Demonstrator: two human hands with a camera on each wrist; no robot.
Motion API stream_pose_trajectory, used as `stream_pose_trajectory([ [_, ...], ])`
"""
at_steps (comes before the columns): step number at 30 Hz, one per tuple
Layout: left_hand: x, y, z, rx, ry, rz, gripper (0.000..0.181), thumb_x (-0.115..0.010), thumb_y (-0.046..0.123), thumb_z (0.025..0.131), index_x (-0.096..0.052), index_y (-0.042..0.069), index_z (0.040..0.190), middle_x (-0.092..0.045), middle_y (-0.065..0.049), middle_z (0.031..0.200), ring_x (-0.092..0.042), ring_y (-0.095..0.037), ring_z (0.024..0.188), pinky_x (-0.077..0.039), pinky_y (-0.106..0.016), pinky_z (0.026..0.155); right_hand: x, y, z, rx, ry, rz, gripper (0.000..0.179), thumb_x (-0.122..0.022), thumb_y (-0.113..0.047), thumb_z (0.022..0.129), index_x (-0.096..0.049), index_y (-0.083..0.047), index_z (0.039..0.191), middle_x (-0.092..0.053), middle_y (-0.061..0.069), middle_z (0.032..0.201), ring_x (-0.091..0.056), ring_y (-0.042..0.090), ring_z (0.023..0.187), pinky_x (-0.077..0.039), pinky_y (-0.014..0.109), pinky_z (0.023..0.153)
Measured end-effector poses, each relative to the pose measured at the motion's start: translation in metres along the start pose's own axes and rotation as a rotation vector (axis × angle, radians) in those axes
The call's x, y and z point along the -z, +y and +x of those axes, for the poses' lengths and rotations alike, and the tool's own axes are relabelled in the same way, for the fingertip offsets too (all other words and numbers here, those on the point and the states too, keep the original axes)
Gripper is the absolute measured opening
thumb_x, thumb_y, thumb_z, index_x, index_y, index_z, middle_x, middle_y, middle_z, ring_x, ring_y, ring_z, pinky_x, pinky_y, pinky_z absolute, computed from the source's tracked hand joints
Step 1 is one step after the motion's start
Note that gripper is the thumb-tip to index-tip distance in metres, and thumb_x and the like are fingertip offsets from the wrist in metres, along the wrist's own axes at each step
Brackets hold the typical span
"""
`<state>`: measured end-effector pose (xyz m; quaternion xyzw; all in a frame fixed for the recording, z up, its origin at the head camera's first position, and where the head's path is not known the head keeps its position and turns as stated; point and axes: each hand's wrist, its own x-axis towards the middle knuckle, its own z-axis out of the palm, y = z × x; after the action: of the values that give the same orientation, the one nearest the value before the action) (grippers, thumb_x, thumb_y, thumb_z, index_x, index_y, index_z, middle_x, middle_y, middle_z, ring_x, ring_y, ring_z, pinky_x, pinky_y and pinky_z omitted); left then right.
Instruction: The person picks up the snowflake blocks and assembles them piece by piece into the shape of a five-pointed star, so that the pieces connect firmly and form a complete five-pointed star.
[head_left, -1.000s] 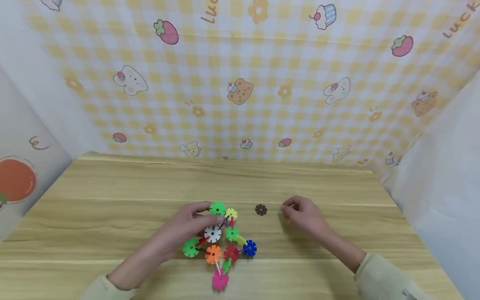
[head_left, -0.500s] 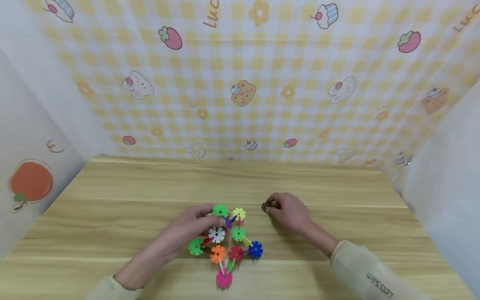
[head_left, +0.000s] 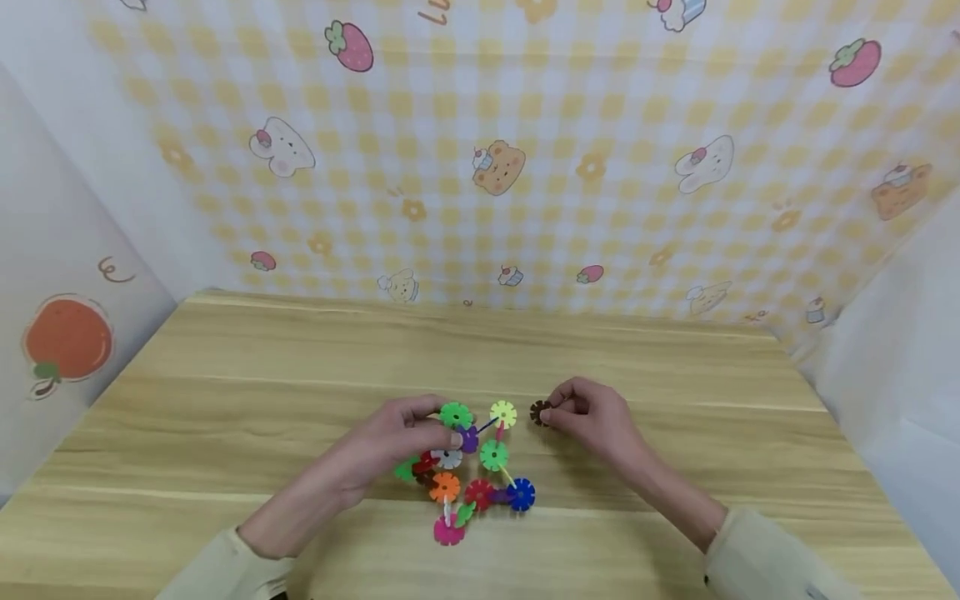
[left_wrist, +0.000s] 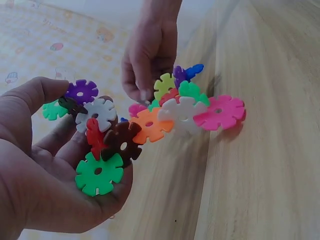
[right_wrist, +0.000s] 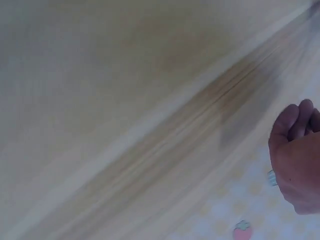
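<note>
My left hand [head_left: 397, 442] grips a chain of linked notched plastic discs, its thumb on a purple disc [head_left: 468, 439] beside a light green one [head_left: 456, 414]. In the left wrist view the chain's green disc [left_wrist: 99, 174] lies over the curled fingers, and a pink disc [left_wrist: 220, 112] is at the far end. Yellow [head_left: 503, 414], blue [head_left: 521, 494] and orange [head_left: 445, 487] discs belong to the same linked shape. My right hand [head_left: 600, 421] pinches a loose brown disc [head_left: 539, 412] just right of the yellow one, apart from it. The right wrist view hides that disc.
Both hands work over a wood-grain table [head_left: 337, 342]. A yellow checked cloth [head_left: 420, 100] with cartoon prints hangs behind its back edge. White side coverings [head_left: 900, 333] flank the table.
My right hand has moved left to the brown disc and taken it between thumb and fingers. My left hand has lifted and tilted the linked discs.
</note>
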<state>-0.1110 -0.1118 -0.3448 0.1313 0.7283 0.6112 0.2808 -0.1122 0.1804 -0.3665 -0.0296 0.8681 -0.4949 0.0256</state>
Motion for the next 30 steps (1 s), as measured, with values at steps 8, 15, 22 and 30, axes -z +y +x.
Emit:
stream_pose_trajectory([
  [8,-0.001,0.006,0.0,-0.036,-0.039,-0.068,0.047,-0.069,0.023,0.091,-0.062,0.003,0.134,-0.07,-0.012,0.12,-0.06,-0.032,0.12,-0.033,-0.058,0.113,-0.013,-0.044,-0.041,-0.031,-0.136,0.411,0.021,-0.071,-0.003,0.094,-0.061,0.011,0.106,-0.076,0.021,0.095,-0.076,0.029,0.085,-0.061,0.04,0.083],
  [15,-0.002,0.009,-0.001,-0.081,-0.108,-0.107,0.038,-0.066,0.021,0.093,-0.066,0.005,0.127,-0.074,-0.002,0.106,-0.065,-0.026,0.105,-0.037,-0.046,0.106,-0.021,-0.053,-0.052,-0.025,-0.152,0.436,0.022,-0.072,-0.002,0.092,-0.061,0.011,0.105,-0.073,0.016,0.09,-0.075,0.026,0.085,-0.062,0.036,0.081],
  [22,-0.004,0.012,-0.003,-0.076,-0.139,-0.149,0.038,-0.065,0.023,0.095,-0.067,0.007,0.129,-0.074,-0.003,0.11,-0.063,-0.026,0.107,-0.041,-0.042,0.1,-0.025,-0.051,-0.057,0.021,-0.128,0.433,0.023,-0.075,-0.007,0.091,-0.063,0.008,0.104,-0.073,0.018,0.093,-0.075,0.021,0.085,-0.062,0.038,0.083],
  [30,-0.004,0.013,-0.002,-0.078,-0.134,-0.164,0.032,-0.064,0.022,0.095,-0.07,0.013,0.125,-0.074,-0.003,0.114,-0.058,-0.028,0.116,-0.037,-0.046,0.104,-0.027,-0.053,-0.064,0.078,-0.076,0.379,0.018,-0.075,-0.01,0.093,-0.065,0.002,0.099,-0.072,0.015,0.086,-0.072,0.019,0.079,-0.061,0.03,0.074],
])
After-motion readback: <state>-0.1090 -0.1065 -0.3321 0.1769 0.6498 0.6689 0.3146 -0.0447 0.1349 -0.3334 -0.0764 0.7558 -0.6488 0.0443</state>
